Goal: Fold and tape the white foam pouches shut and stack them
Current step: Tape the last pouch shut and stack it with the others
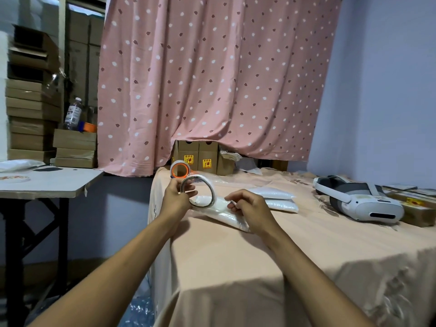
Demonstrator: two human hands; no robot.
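Tape roll [197, 191], a thin clear ring, sits at the centre of the frame, gripped on its left edge by the left hand [175, 199], while the right hand [247, 205] just beside it pinches something small at its fingertips, probably the tape end, though that is too fine to tell. Under both hands a white foam pouch [221, 212] lies on the peach tablecloth [259, 256]. Two more pouches [277, 198] are stacked just right of centre, and a white headset [358, 200] rests at the right edge.
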